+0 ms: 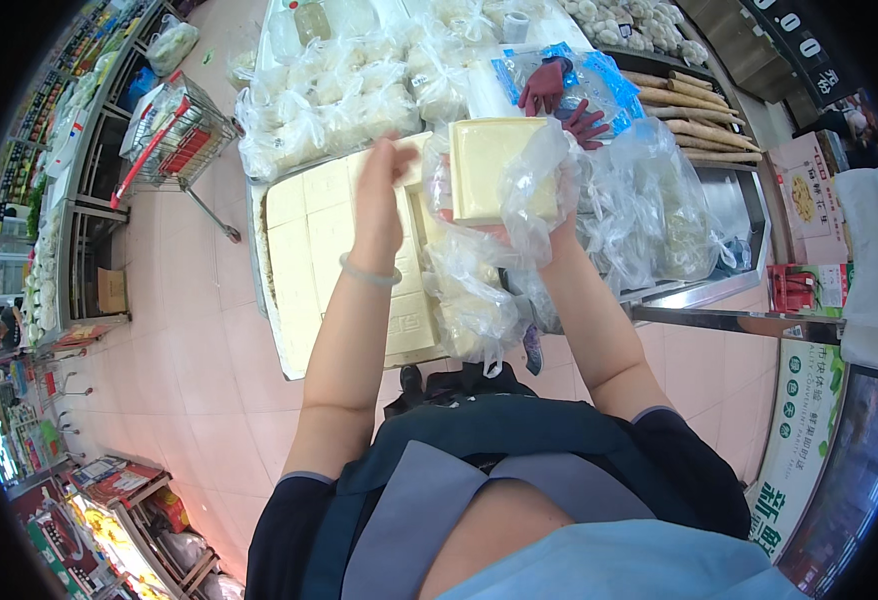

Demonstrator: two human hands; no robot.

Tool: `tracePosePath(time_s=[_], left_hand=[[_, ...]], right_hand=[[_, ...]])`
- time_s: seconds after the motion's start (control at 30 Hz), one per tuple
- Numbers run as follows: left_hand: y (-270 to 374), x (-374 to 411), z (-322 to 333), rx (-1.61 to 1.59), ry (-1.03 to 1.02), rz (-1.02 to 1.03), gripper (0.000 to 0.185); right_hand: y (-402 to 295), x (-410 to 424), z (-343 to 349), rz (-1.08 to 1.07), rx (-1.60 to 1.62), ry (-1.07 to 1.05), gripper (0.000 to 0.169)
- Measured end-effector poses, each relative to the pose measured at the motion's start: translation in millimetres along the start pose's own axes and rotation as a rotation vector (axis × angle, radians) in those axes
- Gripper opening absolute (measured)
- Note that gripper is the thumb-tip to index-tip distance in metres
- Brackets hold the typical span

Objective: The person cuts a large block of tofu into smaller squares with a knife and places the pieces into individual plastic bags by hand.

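Note:
A pale block of tofu [495, 169] rests on my right hand [559, 225], whose palm and fingers show through a clear plastic bag [536, 191]. The bag wraps the palm and covers the block's right side. My left hand [385, 172] is raised just left of the block, above a large slab of tofu [319, 240]. Nothing shows in its fingers, which are partly bent. Score lines divide the slab into squares, and some pieces bear stamped marks. Bagged tofu [476, 300] lies at the slab's right edge, below my right hand.
Many bagged white items [334, 105] crowd the far end of the table. Maroon gloves [544, 86] lie on blue-printed plastic. Long brown roots [694, 112] fill a crate at the right, near a metal rail [739, 322]. A shopping cart [180, 139] stands left of the table.

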State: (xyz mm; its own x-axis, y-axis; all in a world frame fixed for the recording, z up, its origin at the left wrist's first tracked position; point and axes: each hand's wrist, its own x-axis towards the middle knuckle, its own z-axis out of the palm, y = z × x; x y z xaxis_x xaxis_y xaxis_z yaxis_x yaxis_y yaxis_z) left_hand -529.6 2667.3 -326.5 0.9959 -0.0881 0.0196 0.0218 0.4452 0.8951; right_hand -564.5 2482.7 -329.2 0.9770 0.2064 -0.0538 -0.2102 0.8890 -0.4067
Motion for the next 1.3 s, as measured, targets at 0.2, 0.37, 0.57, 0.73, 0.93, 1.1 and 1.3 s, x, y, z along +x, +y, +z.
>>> tracePosePath(time_s=[0.2, 0.37, 0.57, 0.73, 0.93, 1.1, 1.3], left_hand=[[-55, -8, -26, -0.565, -0.092, -0.538, 0.038], [-61, 9, -84, -0.612, -0.298, -0.293, 0.02], [-39, -5, -21, 0.002, -0.01, -0.194, 0.017], [-66, -4, -47, 0.505, -0.002, -0.055, 0.017], [-53, -4, -40, 0.22, 0.14, 0.066, 0.023], [-23, -4, -57, -0.432, -0.369, -0.179, 0.029], [-23, -6, -42, 0.171, -0.329, -0.04, 0.028]], right_hand=[[9, 10, -4, 0.007, 0.077, -0.11, 0.059], [13, 17, -83, 0.265, 0.13, -0.043, 0.048], [32, 37, -85, 0.222, -0.284, 0.358, 0.056], [29, 42, -92, 0.182, -0.723, 0.453, 0.067], [13, 44, -97, 0.371, -2.193, 0.373, 0.05], [-30, 26, -47, 0.079, -2.151, 0.362, 0.033], [-25, 26, -46, 0.058, -1.419, 0.267, 0.026]])
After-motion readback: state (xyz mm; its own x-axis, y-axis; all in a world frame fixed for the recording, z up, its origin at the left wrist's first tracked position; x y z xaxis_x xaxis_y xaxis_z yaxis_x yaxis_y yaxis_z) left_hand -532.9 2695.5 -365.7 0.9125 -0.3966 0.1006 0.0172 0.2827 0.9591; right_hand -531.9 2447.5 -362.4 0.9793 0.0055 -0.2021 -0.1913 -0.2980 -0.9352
